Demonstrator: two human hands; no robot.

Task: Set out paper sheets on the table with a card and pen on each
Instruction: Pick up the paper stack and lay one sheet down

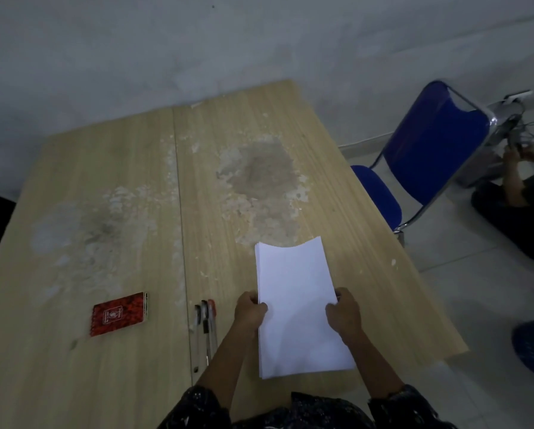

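Note:
A stack of white paper sheets (296, 292) is held above the near right part of the wooden table (111, 168), its far end curling upward. My left hand (249, 311) grips the stack's left edge and my right hand (343, 314) grips its right edge. Three pens (205, 326) lie side by side on the table just left of my left hand. Farther left lies a red deck of cards (119, 314), flat on the tabletop.
The tabletop has worn, peeling patches in its middle and a seam down the centre. A blue chair (426, 156) stands off the right edge. Another person sits on the floor at the far right (519, 199). A grey wall lies behind the table.

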